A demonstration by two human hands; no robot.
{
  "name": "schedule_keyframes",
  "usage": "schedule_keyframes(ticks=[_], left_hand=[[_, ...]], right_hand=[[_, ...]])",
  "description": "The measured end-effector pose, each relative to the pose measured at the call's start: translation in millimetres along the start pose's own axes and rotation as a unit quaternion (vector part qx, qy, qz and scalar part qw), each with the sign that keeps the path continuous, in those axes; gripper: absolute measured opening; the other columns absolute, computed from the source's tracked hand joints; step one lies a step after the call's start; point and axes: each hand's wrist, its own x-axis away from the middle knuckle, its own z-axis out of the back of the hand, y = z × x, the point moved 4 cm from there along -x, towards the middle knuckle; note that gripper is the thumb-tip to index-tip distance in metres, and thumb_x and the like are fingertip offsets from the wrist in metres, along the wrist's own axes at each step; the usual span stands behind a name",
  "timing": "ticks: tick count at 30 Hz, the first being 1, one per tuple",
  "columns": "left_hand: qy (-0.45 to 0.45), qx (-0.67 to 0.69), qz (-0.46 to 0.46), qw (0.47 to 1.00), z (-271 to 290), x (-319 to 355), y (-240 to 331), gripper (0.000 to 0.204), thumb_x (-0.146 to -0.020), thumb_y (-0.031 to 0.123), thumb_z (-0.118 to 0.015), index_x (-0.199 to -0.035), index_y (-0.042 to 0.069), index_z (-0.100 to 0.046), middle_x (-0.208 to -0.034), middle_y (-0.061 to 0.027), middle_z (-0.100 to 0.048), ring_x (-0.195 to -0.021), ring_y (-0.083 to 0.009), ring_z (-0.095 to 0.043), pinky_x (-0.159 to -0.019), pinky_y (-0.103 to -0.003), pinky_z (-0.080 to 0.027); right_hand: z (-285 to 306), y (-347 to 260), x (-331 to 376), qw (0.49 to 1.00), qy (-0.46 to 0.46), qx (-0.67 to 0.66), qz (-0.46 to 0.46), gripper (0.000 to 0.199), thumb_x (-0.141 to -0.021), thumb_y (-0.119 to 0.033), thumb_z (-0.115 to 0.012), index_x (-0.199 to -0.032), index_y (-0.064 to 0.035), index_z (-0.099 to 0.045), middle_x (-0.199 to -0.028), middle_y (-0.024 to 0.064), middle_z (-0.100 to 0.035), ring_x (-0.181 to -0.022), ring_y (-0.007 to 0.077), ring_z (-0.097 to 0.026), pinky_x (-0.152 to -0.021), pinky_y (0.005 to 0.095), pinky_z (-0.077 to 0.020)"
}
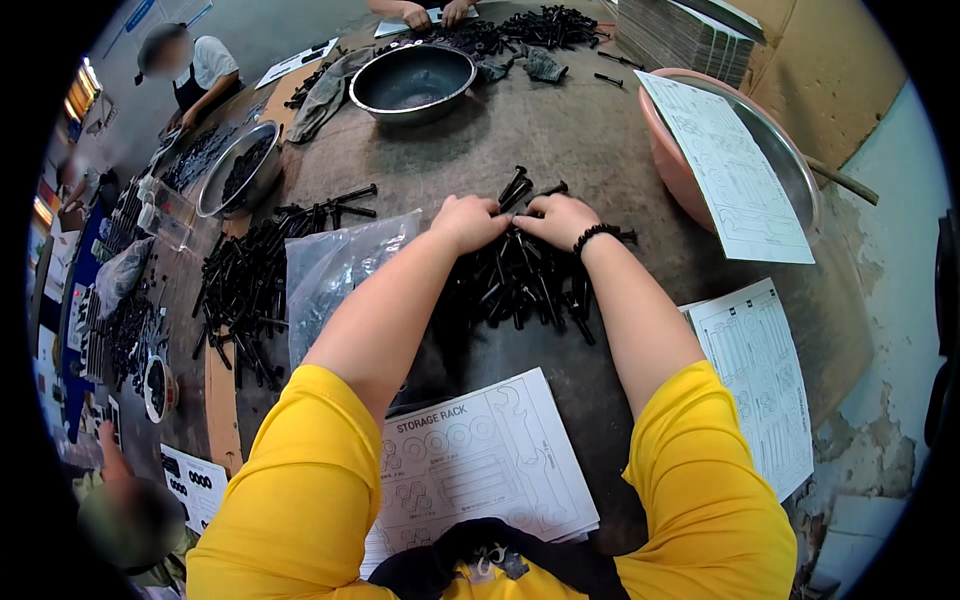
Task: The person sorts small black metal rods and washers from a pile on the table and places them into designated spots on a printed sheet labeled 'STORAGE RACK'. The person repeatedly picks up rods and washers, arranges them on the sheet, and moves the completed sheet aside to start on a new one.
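Note:
A pile of long black bolts (pixel 520 285) lies on the table in front of me. At its far side my left hand (pixel 470 222) is closed, its fingers curled on some bolts. My right hand (pixel 560 220), with a dark beaded bracelet at the wrist, is closed on bolts right beside it. The two hands' fingertips nearly meet, and bolt heads (pixel 515 185) poke out beyond them. How many bolts each hand grips is hidden. A clear plastic bag (pixel 345 265) lies under and left of my left forearm.
More black bolts (pixel 245 280) are heaped at the left. A dark basin (pixel 412 112) stands ahead, a metal bowl (pixel 212 190) of parts far left, a pink basin (pixel 670 170) at right with a printed sheet (pixel 735 165) across it. Instruction sheets (pixel 480 450) lie near me. Other people work around.

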Motion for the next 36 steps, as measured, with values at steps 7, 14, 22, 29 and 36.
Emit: schedule_keyframes(ticks=[7, 14, 22, 29, 36], left_hand=[[0.014, -0.041, -0.147, 0.988, -18.6, 45.5, 30.2, 0.033, -0.085, 0.035, -0.045, -0.092, 0.01, -0.065, -0.093, -0.0093, -0.062, -0.095, -0.0246, -0.054, -0.084, -0.036, -0.037], [-0.036, -0.037, -0.16, 0.986, -3.9, 94.2, 53.0, 0.043, -0.079, 0.043, -0.053, -0.103, 0.009, -0.062, -0.099, -0.0139, -0.058, -0.096, -0.0313, -0.051, -0.088, -0.037, -0.039], [-0.113, -0.024, -0.181, 0.977, 22.8, 105.6, 46.0, 0.044, -0.079, 0.032, -0.06, -0.115, 0.007, -0.055, -0.103, -0.0142, -0.057, -0.101, -0.0314, -0.053, -0.086, -0.038, -0.043], [-0.068, 0.068, -0.158, 0.983, 21.9, 111.9, 28.9, 0.046, -0.074, 0.02, -0.066, -0.115, 0.006, -0.054, -0.104, -0.0152, -0.056, -0.101, -0.0321, -0.052, -0.088, -0.038, -0.042], [-0.091, 0.056, -0.202, 0.973, 18.6, 115.4, 29.4, 0.046, -0.068, 0.015, -0.07, -0.111, 0.004, -0.056, -0.103, -0.0159, -0.056, -0.1, -0.0328, -0.053, -0.088, -0.038, -0.043]], right_hand=[[-9.2, -8.9, 68.9, 0.997, 0.04, 0.039, 0.046, 0.035, -0.081, -0.043, -0.052, -0.09, -0.0116, -0.066, -0.091, 0.0135, -0.063, -0.088, 0.0305, -0.059, -0.078, 0.0399, -0.0468], [18.6, -17.9, 87.6, 0.97, -0.219, 0.058, 0.086, 0.043, -0.075, -0.041, -0.059, -0.108, -0.0144, -0.061, -0.11, 0.0169, -0.057, -0.102, 0.0308, -0.054, -0.089, 0.0375, -0.0428], [15.9, -32.7, -4.3, 0.944, -0.049, 0.311, 0.097, 0.071, -0.072, -0.02, -0.06, -0.136, -0.0167, -0.031, -0.144, 0.0087, -0.025, -0.133, 0.0248, -0.023, -0.105, 0.0394, -0.0246], [12.9, -33.7, -13.6, 0.939, -0.072, 0.337, 0.009, 0.048, -0.073, -0.027, -0.062, -0.116, -0.0105, -0.054, -0.125, 0.0082, -0.047, -0.121, 0.0215, -0.04, -0.097, 0.0377, -0.035], [6.5, 5.8, 0.8, 0.979, -0.124, 0.165, 0.006, 0.038, -0.065, -0.022, -0.062, -0.098, -0.0029, -0.061, -0.1, 0.0171, -0.062, -0.095, 0.0302, -0.058, -0.081, 0.0362, -0.0464]])
